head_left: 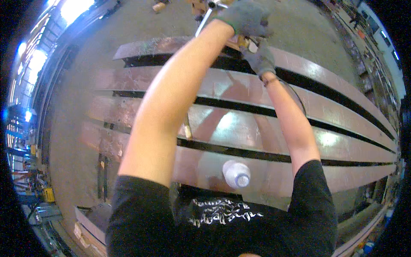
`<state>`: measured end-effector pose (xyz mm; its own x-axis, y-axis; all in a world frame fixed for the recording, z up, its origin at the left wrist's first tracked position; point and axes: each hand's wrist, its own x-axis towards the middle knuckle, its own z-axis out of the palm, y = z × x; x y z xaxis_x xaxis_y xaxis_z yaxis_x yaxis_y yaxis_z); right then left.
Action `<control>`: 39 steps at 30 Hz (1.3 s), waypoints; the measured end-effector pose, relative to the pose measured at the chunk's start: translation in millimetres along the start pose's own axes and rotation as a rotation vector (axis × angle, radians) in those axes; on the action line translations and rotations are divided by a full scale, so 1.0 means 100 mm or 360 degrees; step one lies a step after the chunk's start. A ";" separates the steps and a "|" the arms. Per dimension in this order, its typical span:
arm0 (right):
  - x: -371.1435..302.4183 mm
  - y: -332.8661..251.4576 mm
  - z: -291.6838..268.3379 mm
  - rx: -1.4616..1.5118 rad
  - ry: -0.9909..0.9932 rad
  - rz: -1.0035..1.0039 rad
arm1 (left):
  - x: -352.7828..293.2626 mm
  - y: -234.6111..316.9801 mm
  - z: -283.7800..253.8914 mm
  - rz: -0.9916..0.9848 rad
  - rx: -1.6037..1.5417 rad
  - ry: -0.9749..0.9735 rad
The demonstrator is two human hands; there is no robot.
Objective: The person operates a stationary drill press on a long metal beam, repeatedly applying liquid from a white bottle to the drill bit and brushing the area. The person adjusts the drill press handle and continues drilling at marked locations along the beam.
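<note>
My left hand (247, 19), in a grey glove, is stretched out past the far beam, at the upper edge of the picture. Its fingers are smeared, so what it grips, if anything, is unclear. Just below and to the right, my grey-gloved right hand (260, 59) is closed around a small yellowish and whitish thing (250, 45), whose kind I cannot make out. Alongside my right forearm curves a thin black cable (299, 96). Both hands are above the farthest of several long reddish-brown metal beams (239, 115).
A clear plastic bottle (236, 174) with a bluish cap stands on the nearest beam. A short brass-coloured piece (187, 128) lies near my left forearm. Dark gaps separate the beams. A pale metal bar (204, 22) and a brown block (159, 7) are at the far side.
</note>
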<state>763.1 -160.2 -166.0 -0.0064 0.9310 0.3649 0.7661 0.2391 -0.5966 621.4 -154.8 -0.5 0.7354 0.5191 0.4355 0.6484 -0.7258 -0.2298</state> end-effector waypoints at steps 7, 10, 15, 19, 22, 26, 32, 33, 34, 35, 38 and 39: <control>0.74 -0.05 0.56 -0.0517 -0.0372 0.0143 | 0.02 0.16 0.15 -0.0270 -0.0169 0.0042; 0.72 -0.24 0.66 -0.0538 -0.0384 0.0024 | -0.08 0.10 0.20 -0.0260 -0.0232 0.0117; 0.33 -0.38 0.54 -0.0524 -0.0329 -0.0382 | -0.08 0.16 0.27 -0.0205 -0.0295 0.0103; -0.09 -0.80 0.35 -0.0477 -0.0377 -0.0814 | -0.18 0.21 0.18 -0.0303 -0.0225 -0.0100; 0.14 -0.89 0.21 -0.0430 -0.0253 -0.0828 | -0.18 0.20 -0.02 -0.0301 -0.0090 -0.0337; 0.76 -0.64 0.29 -0.0383 0.0594 -0.0917 | -0.03 0.03 -0.47 0.0066 0.0135 0.0003; 0.94 -1.29 -0.33 -0.1170 -0.0405 -0.0441 | -0.75 -0.88 -0.89 -0.0294 0.0230 0.0172; 0.98 -1.27 -0.24 -0.1044 -0.0301 -0.0516 | -0.90 -0.94 -1.13 -0.0458 0.0580 0.0237; 1.02 -1.11 -0.16 -0.0956 -0.0202 -0.0544 | -0.90 -0.94 -1.21 -0.0526 0.0640 0.0281; 0.98 -0.96 -0.09 -0.0856 -0.0193 -0.0496 | -0.88 -0.93 -1.25 -0.0585 0.0688 0.0318; 0.93 -0.55 0.26 -0.0492 -0.0050 -0.0441 | -0.59 -1.47 -1.09 0.0020 0.0682 0.0851; 0.91 -0.55 0.33 -0.0440 -0.0142 -0.0400 | -0.52 -1.67 -0.97 0.0326 0.0639 0.1067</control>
<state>698.8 -79.7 -123.7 -0.2626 0.8762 0.4041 0.8779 0.3907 -0.2768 456.2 -104.1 99.7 0.6555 -0.0803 0.7509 0.6285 -0.4934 -0.6013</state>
